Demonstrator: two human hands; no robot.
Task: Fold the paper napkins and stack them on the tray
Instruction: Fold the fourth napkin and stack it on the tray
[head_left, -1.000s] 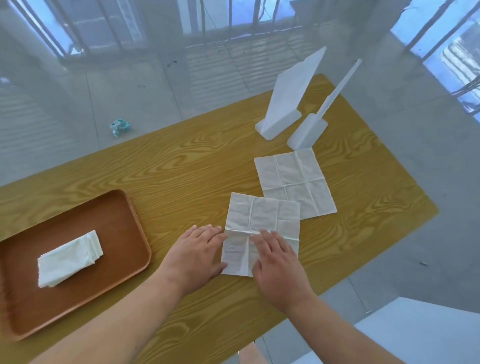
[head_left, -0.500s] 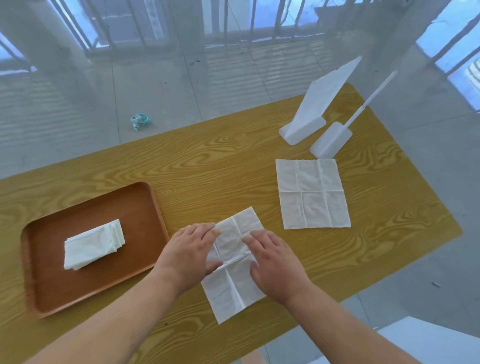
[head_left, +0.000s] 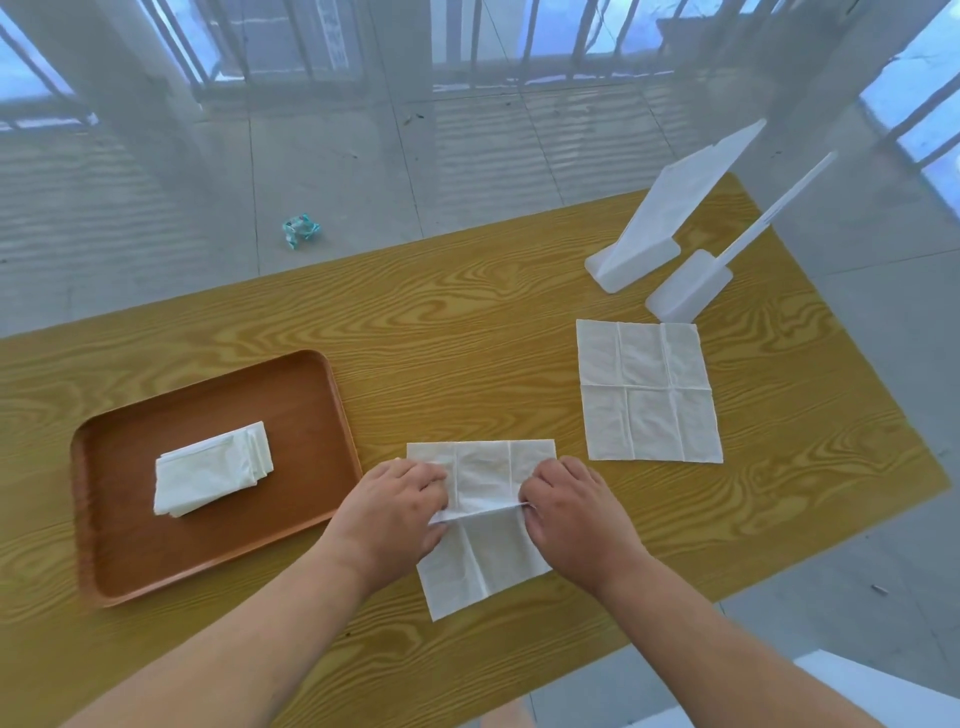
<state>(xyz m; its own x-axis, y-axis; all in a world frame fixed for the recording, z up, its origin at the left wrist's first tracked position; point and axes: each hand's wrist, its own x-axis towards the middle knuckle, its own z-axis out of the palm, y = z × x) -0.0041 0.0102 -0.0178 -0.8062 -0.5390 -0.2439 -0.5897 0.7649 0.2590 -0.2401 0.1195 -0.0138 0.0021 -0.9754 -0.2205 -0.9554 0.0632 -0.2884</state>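
Note:
A white paper napkin (head_left: 483, 519) lies near the table's front edge, raised along its middle crease. My left hand (head_left: 392, 512) pinches the left end of that crease. At the right end my right hand (head_left: 574, 512) pinches it too. A second napkin (head_left: 648, 391) lies flat and unfolded to the right, apart from both hands. To the left stands a brown tray (head_left: 208, 551) with folded napkins (head_left: 213, 467) stacked in its middle.
Two white plastic stands (head_left: 660, 228) (head_left: 693, 288) sit at the table's back right. The yellow wood-grain table (head_left: 467, 322) ends close behind my forearms. A small crumpled teal wrapper (head_left: 300, 232) lies on the grey floor beyond the table.
The near napkin was slid and turned toward the tray side. Both hands, flat on it before, now pinch the ends of its middle crease and lift it.

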